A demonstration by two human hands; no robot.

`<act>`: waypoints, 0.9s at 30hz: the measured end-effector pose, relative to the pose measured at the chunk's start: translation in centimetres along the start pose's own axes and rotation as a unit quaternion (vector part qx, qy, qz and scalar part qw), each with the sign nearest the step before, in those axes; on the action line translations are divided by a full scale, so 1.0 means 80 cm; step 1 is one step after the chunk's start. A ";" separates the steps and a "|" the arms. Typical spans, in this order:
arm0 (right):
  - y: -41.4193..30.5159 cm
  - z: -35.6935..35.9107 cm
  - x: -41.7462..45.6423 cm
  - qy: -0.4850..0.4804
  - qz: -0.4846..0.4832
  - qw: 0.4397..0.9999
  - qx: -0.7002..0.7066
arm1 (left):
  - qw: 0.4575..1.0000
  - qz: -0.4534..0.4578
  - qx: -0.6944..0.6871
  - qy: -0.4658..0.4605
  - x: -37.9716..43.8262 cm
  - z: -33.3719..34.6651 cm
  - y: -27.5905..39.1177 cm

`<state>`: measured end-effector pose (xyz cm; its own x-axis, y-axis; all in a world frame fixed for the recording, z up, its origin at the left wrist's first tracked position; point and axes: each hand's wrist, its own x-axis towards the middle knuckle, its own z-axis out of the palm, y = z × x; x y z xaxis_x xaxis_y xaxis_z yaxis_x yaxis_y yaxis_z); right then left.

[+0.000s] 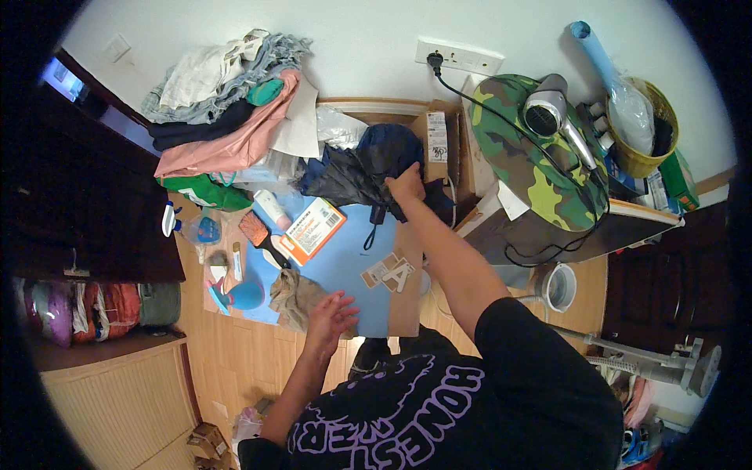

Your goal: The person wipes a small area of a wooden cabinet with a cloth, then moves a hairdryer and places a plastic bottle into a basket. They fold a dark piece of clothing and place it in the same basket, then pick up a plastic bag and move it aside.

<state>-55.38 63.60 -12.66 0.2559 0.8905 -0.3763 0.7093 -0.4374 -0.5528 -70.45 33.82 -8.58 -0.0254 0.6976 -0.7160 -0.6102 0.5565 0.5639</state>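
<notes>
At the back of the table, my right hand (pixel 408 185) grips loosely bunched black fabric that looks like a folding umbrella (pixel 343 176). Its short handle (pixel 378 215) and wrist loop point toward me. Dark blue fabric (pixel 390 141) bulges just behind my fingers, partly mixed with the black. Over the front edge, my left hand (pixel 332 317) hangs with fingers apart and nothing in it. A crumpled tan cloth (pixel 292 296) lies beside it, partly hidden by that hand. An orange-and-white box (pixel 313 231) and a paddle hairbrush (pixel 261 235) lie farther back on the blue tabletop (pixel 338 279).
A clothes pile (pixel 235 100) stands back left. Spray bottles (pixel 244 295) line the left side. A cardboard box (pixel 437 138) adjoins the umbrella. On the right cabinet sit a camouflage cushion-like item (pixel 499 147), a corded hair dryer (pixel 546 114) and a yellow basket (pixel 643 161).
</notes>
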 end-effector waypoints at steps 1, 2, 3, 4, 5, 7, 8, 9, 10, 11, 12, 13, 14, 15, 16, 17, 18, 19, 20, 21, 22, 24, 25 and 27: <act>0.002 0.000 0.011 0.023 -0.008 0.999 -0.021 | 1.000 -0.003 0.004 0.004 0.002 0.001 0.000; 0.005 -0.001 0.022 0.012 -0.024 0.999 -0.024 | 1.000 -0.008 0.010 0.010 0.003 0.002 0.001; 0.010 0.001 0.036 0.003 -0.041 0.999 -0.029 | 1.000 -0.007 0.022 0.008 0.005 0.004 0.002; 0.015 0.004 0.048 -0.006 -0.057 0.998 -0.033 | 0.999 -0.006 0.034 0.006 0.009 0.007 0.004; 0.013 0.001 0.045 -0.023 -0.056 0.996 0.061 | 0.999 -0.009 0.043 0.006 0.010 0.008 0.002; 0.006 -0.003 0.040 -0.088 -0.050 0.980 0.173 | 0.997 0.018 0.081 0.006 0.028 0.002 -0.002; -0.001 -0.014 0.034 -0.117 -0.047 0.966 0.226 | 0.995 0.032 0.099 0.003 0.038 0.004 -0.003; -0.007 -0.029 0.028 -0.153 -0.051 0.957 0.243 | 0.989 0.052 0.133 0.026 0.043 0.010 0.001; -0.010 -0.043 0.019 -0.161 -0.046 0.949 0.266 | 0.982 0.071 0.167 0.048 0.050 0.020 0.006; -0.025 -0.070 -0.005 -0.170 -0.043 0.942 0.288 | 0.973 0.092 0.199 0.071 0.056 0.028 0.012; -0.029 -0.087 -0.018 -0.175 -0.037 0.933 0.313 | 0.964 0.137 0.212 0.079 0.064 0.035 0.020; -0.024 -0.096 -0.013 -0.231 -0.063 0.913 0.330 | 0.953 0.182 0.225 0.086 0.073 0.042 0.028; -0.025 -0.109 -0.027 -0.242 -0.074 0.909 0.331 | 0.940 0.225 0.237 0.093 0.080 0.049 0.034; -0.031 -0.124 -0.052 -0.254 -0.086 0.905 0.330 | 0.942 0.228 0.230 0.091 0.082 0.057 0.041; -0.033 -0.135 -0.075 -0.266 -0.097 0.900 0.330 | 0.943 0.231 0.224 0.088 0.079 0.067 0.049; -0.026 -0.136 -0.095 -0.286 -0.111 0.886 0.348 | 0.944 0.235 0.217 0.084 0.077 0.074 0.053; -0.019 -0.134 -0.116 -0.306 -0.123 0.869 0.368 | 0.959 0.192 0.208 0.032 0.081 0.071 0.048; -0.013 -0.135 -0.137 -0.289 -0.172 0.885 0.322 | 0.969 0.148 0.196 -0.018 0.086 0.064 0.039; -0.009 -0.134 -0.158 -0.294 -0.175 0.890 0.302 | 0.975 0.107 0.184 -0.067 0.085 0.058 0.033; 0.001 -0.125 -0.169 -0.315 -0.179 0.891 0.274 | 0.982 0.087 0.123 -0.115 0.072 0.062 0.030; 0.010 -0.117 -0.181 -0.321 -0.228 0.882 0.260 | 0.984 0.084 0.106 -0.120 0.071 0.052 0.016; 0.018 -0.104 -0.198 -0.306 -0.273 0.884 0.224 | 0.987 0.078 0.068 -0.126 0.070 0.032 -0.011; 0.017 -0.104 -0.202 -0.298 -0.288 0.894 0.170 | 0.987 0.068 0.072 -0.123 0.061 0.027 -0.016; 0.008 -0.108 -0.218 -0.229 -0.325 0.911 0.111 | 0.991 0.057 0.075 -0.099 0.033 0.032 -0.012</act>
<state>-53.70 48.89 -0.04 -0.5075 0.8471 -0.1576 0.4503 0.1049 -0.8867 -67.88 36.26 -9.96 0.0781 0.8267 -0.5572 -0.4880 0.5191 0.7017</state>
